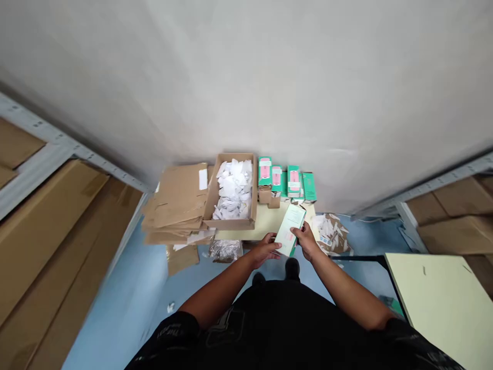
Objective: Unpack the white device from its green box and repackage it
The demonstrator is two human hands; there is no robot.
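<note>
Carton [231, 224] between cardboard stack [177, 198] and green boxes [294, 180], near held box [289, 228].

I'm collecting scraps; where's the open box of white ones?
In the head view, the open box is on the table, left of centre, between flattened cardboard and green boxes, beyond the left hand.

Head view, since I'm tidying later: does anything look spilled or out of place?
Yes: a small whitish scrap lies alone on the blue floor, and white pieces sprawl loosely right of the table, unlike those gathered in the carton.
</note>
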